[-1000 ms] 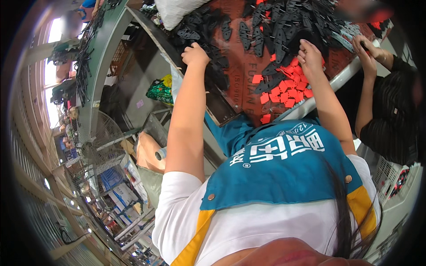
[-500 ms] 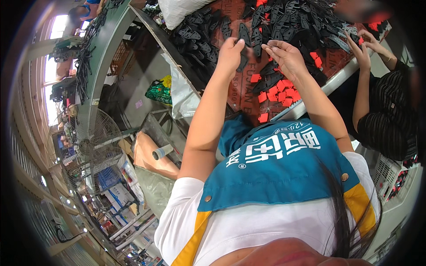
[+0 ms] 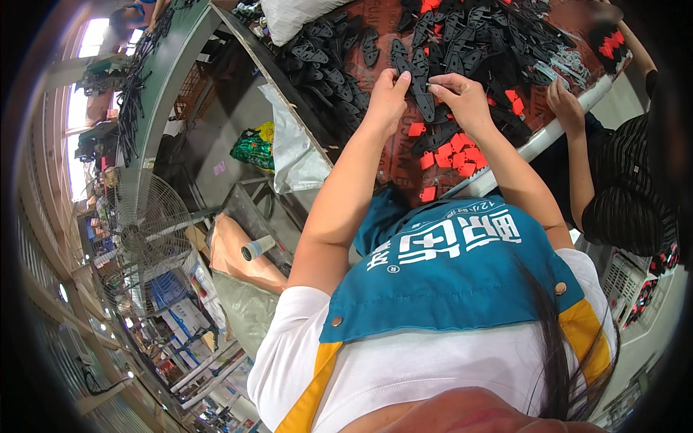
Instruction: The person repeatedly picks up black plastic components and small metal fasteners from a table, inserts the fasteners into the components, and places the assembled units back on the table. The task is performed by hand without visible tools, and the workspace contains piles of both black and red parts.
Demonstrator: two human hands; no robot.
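Has, at far left, a caged fan (image 3: pixel 133 231), then a heap of black parts (image 3: pixel 317 58) on the red worktop (image 3: pixel 393 155). Grips one flat black part (image 3: pixel 422 86) between thumb and fingers of the left hand (image 3: pixel 388 97), slanting it between both hands, and pinches a tiny pale piece (image 3: pixel 429 85), too small to identify, in the fingertips of the right hand (image 3: pixel 462 97), just beside that part. Has loose red tabs (image 3: pixel 459 159) near the worktop's near edge, and, farthest right, thin grey parts (image 3: pixel 570 68) near a co-worker's hand (image 3: pixel 567 107).
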